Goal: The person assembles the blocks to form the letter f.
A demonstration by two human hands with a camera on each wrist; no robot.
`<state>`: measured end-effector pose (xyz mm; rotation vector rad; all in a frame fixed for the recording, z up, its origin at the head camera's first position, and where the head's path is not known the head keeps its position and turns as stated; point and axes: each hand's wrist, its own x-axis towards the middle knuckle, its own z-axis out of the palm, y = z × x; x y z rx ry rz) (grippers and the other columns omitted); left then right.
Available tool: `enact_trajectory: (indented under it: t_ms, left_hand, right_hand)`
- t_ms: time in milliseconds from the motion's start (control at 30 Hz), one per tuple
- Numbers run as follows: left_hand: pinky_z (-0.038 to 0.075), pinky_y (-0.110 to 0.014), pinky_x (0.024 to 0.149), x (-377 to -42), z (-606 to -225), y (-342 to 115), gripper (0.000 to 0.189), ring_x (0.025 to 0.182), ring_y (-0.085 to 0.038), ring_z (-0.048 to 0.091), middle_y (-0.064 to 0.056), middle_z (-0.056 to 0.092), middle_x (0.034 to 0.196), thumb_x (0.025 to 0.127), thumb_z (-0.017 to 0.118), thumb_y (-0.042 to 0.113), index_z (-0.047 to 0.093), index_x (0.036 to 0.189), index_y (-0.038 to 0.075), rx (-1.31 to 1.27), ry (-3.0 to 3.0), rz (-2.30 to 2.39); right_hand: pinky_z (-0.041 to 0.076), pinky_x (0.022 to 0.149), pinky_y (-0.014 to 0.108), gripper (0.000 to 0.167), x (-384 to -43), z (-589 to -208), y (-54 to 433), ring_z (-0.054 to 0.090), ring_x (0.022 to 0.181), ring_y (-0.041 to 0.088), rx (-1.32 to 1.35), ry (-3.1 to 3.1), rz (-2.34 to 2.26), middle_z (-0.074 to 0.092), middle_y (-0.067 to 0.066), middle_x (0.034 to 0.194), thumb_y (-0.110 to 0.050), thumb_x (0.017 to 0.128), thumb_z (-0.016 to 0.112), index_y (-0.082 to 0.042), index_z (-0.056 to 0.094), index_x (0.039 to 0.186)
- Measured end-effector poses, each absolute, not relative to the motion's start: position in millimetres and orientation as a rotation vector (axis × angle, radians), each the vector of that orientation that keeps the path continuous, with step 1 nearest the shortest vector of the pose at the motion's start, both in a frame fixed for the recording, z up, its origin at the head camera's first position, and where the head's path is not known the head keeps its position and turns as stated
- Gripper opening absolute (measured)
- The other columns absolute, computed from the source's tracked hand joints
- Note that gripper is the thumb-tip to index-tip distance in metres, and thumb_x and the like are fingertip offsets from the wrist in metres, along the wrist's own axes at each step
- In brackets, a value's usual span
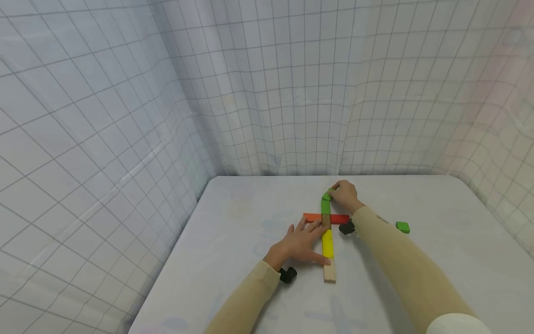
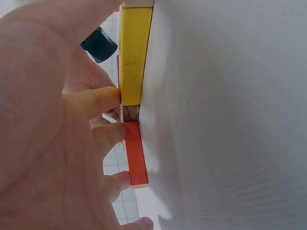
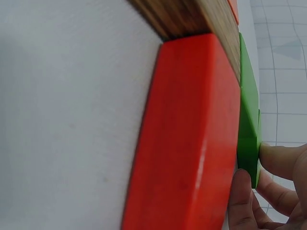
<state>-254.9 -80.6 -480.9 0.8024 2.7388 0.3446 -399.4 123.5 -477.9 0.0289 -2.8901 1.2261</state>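
Left hand (image 2: 53,139), fingers spread: one touches yellow block (image 2: 133,55), two touch orange block (image 2: 136,153). Brown block (image 2: 131,114) shows between. Pale block (image 2: 139,3) at top edge, cut off. Dark object (image 2: 100,45) behind; white worktop (image 2: 225,115) right.

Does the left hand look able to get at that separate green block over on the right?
Probably not directly: the right forearm lies between the left hand and the separate green block. The left hand would likely have to reach over or around it.
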Motion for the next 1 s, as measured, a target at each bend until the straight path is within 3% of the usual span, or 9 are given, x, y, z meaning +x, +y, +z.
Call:
enact_trajectory:
  t_ms: [700,1000]
  left_hand:
    - [0.011,-0.067,0.115,-251.9,-476.6,-77.7,0.098,0.153,-0.038,0.002,0.008,0.009,0.168,0.078,0.068,0.075,0.026,0.160,0.039,0.790,2.732,0.342]
    - [0.011,-0.067,0.115,-252.4,-476.7,-79.1,0.100,0.153,-0.038,0.002,0.008,0.010,0.168,0.078,0.068,0.076,0.023,0.160,0.039,0.767,2.735,0.327]
  right_hand:
    - [0.048,0.091,0.046,0.036,-398.6,-477.0,127.9,0.057,0.105,0.035,0.004,-2.925,1.194,0.063,0.024,0.117,-0.022,0.098,0.064,0.007,0.064,0.119]
    - [0.056,0.076,0.034,0.049,-402.0,-455.3,142.4,0.070,0.090,0.030,0.082,-2.969,1.251,0.058,0.029,0.130,-0.025,0.098,0.064,0.005,0.056,0.136]
